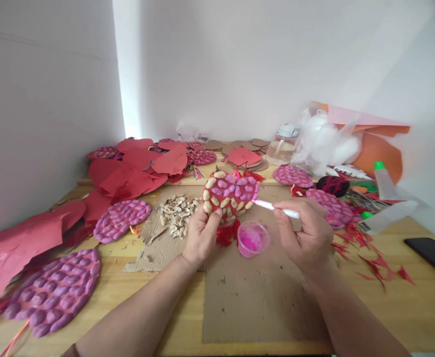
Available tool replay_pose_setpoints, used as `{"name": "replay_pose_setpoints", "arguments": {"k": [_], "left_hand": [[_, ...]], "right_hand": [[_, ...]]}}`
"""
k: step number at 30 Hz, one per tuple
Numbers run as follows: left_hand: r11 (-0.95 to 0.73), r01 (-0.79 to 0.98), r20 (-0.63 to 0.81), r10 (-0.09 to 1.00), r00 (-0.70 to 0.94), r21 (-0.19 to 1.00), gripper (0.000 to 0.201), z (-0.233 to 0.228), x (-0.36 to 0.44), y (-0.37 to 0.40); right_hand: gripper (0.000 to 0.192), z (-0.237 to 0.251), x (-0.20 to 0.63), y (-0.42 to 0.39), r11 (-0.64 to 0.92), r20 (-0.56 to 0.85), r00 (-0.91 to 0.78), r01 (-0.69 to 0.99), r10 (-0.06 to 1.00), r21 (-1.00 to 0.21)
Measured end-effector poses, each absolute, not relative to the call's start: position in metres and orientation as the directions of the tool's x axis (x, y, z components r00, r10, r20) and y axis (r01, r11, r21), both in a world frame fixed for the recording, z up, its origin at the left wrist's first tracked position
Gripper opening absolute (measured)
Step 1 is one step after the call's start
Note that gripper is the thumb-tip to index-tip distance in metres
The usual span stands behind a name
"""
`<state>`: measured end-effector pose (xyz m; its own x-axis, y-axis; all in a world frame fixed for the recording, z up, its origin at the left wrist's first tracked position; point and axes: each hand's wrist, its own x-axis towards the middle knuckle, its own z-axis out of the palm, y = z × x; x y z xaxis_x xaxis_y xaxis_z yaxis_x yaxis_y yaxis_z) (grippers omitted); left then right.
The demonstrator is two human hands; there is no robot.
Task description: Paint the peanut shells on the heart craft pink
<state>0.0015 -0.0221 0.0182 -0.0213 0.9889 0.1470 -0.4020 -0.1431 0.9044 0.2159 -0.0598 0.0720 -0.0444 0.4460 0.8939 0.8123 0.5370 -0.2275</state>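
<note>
My left hand (201, 233) grips the lower left edge of a red heart-shaped piece (229, 201) covered in peanut shells. Shells along its top and right are painted pink-purple; those at the left and bottom are bare tan. Between the fingers of my right hand (304, 230) is a white paintbrush (277, 208), its tip touching the heart's right edge. Just below the heart stands a clear plastic cup (265, 243) with magenta paint inside. A red tassel (225, 235) hangs beneath the heart, partly behind my left hand.
Loose peanut shells (178, 213) lie on cardboard at the left. Finished purple hearts (123, 219) and red paper (128, 171) spread over the left side. At right are a glue bottle (384, 181), red scraps (381, 265), a black phone (433, 255) and a plastic bag (325, 141).
</note>
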Motion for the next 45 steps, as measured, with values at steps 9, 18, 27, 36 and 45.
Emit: {"name": "replay_pose_setpoints", "arguments": {"k": [9,18,27,36,45], "left_hand": [[-0.124,-0.447,0.121,0.992,-0.036,0.886,0.018,0.013,0.001,-0.022],[-0.081,-0.472,0.068,0.997,-0.046,0.878,0.021,0.016,0.002,-0.021],[-0.064,-0.534,0.020,0.996,-0.088,0.843,0.031,0.021,0.004,-0.012],[-0.051,-0.509,0.012,0.997,-0.079,0.859,0.028,0.022,0.004,-0.011],[-0.027,-0.518,-0.009,0.998,-0.065,0.855,0.033,0.020,0.005,-0.011]], "right_hand": [[0.002,0.072,0.216,-0.061,0.515,0.889,-0.091,0.839,0.448,-0.174],[0.008,0.069,0.218,-0.063,0.508,0.922,-0.029,0.841,0.386,-0.186],[0.006,0.076,0.218,-0.068,0.609,0.795,-0.125,0.716,0.594,-0.342],[0.009,0.069,0.212,-0.067,0.571,0.566,-0.379,0.794,0.732,-0.208],[0.012,0.071,0.208,-0.068,0.612,0.524,-0.433,0.756,0.733,-0.232]]}}
